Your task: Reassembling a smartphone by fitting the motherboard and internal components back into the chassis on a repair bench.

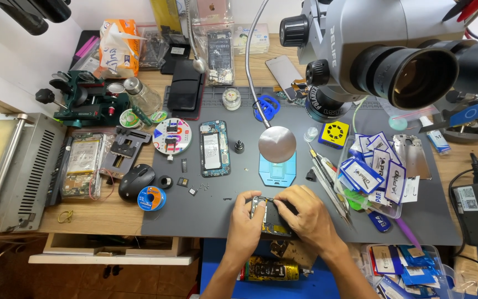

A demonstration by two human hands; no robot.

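Head view looks straight down on a dark grey rubber work mat (206, 213), and everything here sits relative to that mat; near its front edge both hands are wrapped around a small opened black phone with its circuit board showing (272, 217); the left hand (244, 224) has its fingers closed on the phone's left edge, the right hand (305, 213) is curled over the right side with fingertips pinched at the top corner, though I can't tell if there's a tool in them; further back on the mat lies another opened phone with a silver battery (214, 148), and toward the mat's middle a round shiny metal disc on a gooseneck arm (276, 143) hangs over a light blue plastic holder (277, 171); off the mat's left edge there's a black computer mouse (136, 181) and a blue spool of solder wire (151, 197); on its right side sits a clear tray stuffed with blue and white packets (374, 174); a grey microscope head with black eyepieces (394, 50) looms over the back right.
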